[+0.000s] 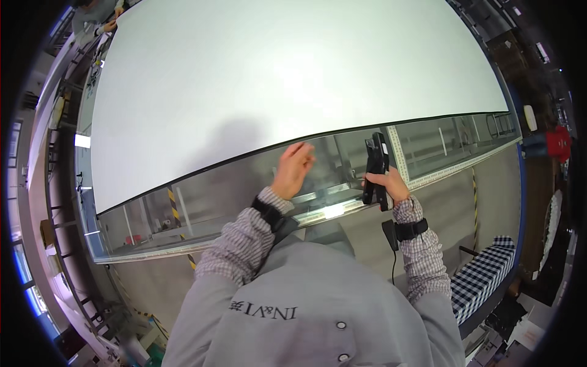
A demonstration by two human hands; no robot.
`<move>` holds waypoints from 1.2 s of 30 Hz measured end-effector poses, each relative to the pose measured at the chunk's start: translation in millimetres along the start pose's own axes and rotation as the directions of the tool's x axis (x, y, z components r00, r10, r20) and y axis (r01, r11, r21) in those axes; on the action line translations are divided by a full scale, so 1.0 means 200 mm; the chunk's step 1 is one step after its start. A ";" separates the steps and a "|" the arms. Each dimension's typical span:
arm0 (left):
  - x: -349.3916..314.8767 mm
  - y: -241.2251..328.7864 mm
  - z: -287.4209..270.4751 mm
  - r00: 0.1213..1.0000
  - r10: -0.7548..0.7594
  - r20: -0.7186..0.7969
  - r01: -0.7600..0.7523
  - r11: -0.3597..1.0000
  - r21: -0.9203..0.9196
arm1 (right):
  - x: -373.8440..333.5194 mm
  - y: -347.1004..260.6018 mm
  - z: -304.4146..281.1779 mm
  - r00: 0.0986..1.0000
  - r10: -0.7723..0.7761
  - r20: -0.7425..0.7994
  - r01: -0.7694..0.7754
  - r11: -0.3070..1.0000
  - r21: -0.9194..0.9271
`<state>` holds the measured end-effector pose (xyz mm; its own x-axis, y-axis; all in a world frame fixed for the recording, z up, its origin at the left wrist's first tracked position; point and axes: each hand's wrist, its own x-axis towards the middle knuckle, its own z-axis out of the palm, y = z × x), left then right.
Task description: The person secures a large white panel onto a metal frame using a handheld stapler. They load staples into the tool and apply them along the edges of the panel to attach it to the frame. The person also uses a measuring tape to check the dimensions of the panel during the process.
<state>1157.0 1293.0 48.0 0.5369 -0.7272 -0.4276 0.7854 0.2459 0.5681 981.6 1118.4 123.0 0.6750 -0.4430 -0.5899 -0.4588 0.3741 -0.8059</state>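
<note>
**Black tool held upright at the edge of the white panel**

Nearest the camera, the person's grey vest (318,306) filled the bottom of the view, checked sleeves rising from it on both sides. A strap sat on each wrist, and a thin black cable (393,254) hung below the right one.

Up from there, the right hand (391,185) was wrapped tight around a black tool (375,168), fingers clamped on its lower half. The tool stood nearly upright, its top reaching up to the dark edge of the big white panel (293,85). What kind of tool it was could not be read from this angle.

The left hand (292,168) held nothing. Its fingers were loosely curled, neither a fist nor spread flat, and the tips lay at the panel's edge; whether they truly touched it was hard to tell.

As a judgement, good work here called for keeping the tool square to the edge, with the free hand steadying the panel close by but clear of the tool's head.

Under both hands ran a long metal frame (330,205) with glassy sides and a bright strip of light. Past it, the panel swept away and filled most of the view. Far off at top left, another person (92,15) stood at the panel's corner.
</note>
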 end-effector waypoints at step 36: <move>0.36 -0.34 0.52 0.941 0.010 -0.338 0.028 0.994 0.108 | 0.31 -0.06 -0.22 0.985 0.116 0.127 -0.094 0.981 -0.171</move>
<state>1111.3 1157.3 51.5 0.6171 -0.4654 -0.6345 0.7625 0.1544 0.6283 1003.0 1050.6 94.2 0.6848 -0.2898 -0.6686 -0.6122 0.2687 -0.7436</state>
